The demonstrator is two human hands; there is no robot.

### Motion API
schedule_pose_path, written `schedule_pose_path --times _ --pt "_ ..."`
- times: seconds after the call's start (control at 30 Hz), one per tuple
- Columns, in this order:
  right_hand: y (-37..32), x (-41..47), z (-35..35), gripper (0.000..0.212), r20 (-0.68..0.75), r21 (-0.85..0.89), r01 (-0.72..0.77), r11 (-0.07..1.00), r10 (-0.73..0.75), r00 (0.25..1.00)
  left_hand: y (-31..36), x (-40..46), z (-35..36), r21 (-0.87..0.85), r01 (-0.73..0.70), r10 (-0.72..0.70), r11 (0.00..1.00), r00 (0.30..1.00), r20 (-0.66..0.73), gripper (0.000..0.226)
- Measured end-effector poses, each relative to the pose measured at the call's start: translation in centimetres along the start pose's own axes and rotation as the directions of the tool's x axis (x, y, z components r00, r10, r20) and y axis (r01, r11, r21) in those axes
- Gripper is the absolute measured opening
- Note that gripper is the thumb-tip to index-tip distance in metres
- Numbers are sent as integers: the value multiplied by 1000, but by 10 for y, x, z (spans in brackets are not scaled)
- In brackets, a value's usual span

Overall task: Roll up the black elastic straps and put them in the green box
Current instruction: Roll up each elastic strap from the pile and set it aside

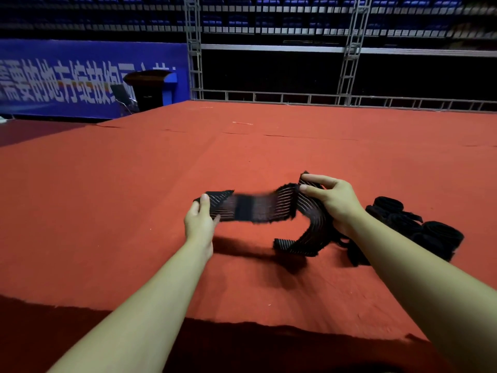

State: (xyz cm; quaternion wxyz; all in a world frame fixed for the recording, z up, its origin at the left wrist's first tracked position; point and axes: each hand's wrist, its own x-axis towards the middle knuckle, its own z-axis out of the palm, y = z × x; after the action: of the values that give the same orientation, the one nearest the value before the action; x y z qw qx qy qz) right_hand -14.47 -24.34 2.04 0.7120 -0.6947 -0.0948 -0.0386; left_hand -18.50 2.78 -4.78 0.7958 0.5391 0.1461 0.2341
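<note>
So, far left bg: blue banner (pixel 67 79) w/ white characters, and a dark lectern (pixel 149 88) just right of it. Metal truss frame (pixel 195 47) stands behind the far edge of the red carpet (pixel 107 197), which covers the raised platform.

Left hand (pixel 200 220) is mid-frame, thumb on top and fingers under, pinching the left end of a black elastic strap (pixel 258 210). Strap has thin pale stripes and is held up off the carpet; its middle is motion-blurred, so detail there can't be read.

Right hand (pixel 332 199) grips the strap's other part, thumb and fingers curled round it at the top. From that hand the rest of the strap curves down in a C shape, w/ its free end touching the carpet below.

Right of the right forearm: pile of black straps (pixel 419 227) on the carpet, several look rolled, approx. touching each other. Some are hidden behind the arm.
</note>
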Motion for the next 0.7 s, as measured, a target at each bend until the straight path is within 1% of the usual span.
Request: schedule_pose_path --times 0.03,0.07,0.1,0.13,0.17,0.23,0.27,0.3,0.37,0.4,0.43,0.47,0.5,0.53,0.57,0.6,0.67,0.7 --pt "1 -3 -2 29 -12 22 -15 1000 15 1000 1 1 0 128 -37 35 991 999 18 29" --pt "3 -6 -3 30 -24 36 -29 999 30 999 2 0 0 277 -78 67 958 997 47 31" --pt "6 -9 -5 31 -31 38 -36 999 37 999 3 -1 1 416 -108 76 903 993 93 32" --pt "9 -11 -7 30 -31 34 -41 999 42 999 4 -3 3 534 -115 43 838 988 146 35" --pt "12 -13 -8 29 -23 30 -50 998 50 998 5 -6 5 621 -91 -28 779 983 179 41" --pt "15 -18 -7 29 1 32 -68 997 68 998 3 -11 8 690 -43 -161 723 960 229 58" --pt "17 -21 -5 29 11 35 -68 997 68 998 1 -13 9 710 -41 -208 702 943 261 66" --pt "18 -23 -3 29 11 34 -62 998 61 998 -2 -15 11 751 -47 -249 659 928 276 75" --pt "20 -26 0 28 -1 41 -39 998 39 999 -11 -20 12 831 -101 -266 548 920 287 94" --pt "20 -27 0 28 -3 57 -37 998 37 999 -15 -22 13 822 -150 -232 549 917 323 100" --pt "20 -28 1 29 11 79 -45 996 45 999 -17 -24 16 765 -209 -186 609 900 394 96" --pt "19 -30 2 30 38 99 -58 993 55 998 -17 -27 19 680 -249 -145 690 872 467 84" --pt "19 -30 4 30 70 107 -68 992 61 996 -18 -31 24 586 -257 -127 769 836 533 72" --pt "18 -31 5 31 100 105 -76 992 66 993 -17 -36 30 519 -251 -120 817 806 579 67" --pt "18 -31 7 31 121 103 -85 991 72 990 -16 -40 35 491 -258 -108 832 792 600 63" --pt "18 -31 9 31 132 108 -92 990 77 988 -16 -42 41 502 -291 -83 815 798 598 56" --pt "20 -31 10 30 128 121 -92 988 76 989 -19 -44 49 551 -357 -1 754 839 544 33" --pt "20 -31 10 29 114 119 -88 989 74 991 -21 -43 50 564 -365 33 741 858 513 22"
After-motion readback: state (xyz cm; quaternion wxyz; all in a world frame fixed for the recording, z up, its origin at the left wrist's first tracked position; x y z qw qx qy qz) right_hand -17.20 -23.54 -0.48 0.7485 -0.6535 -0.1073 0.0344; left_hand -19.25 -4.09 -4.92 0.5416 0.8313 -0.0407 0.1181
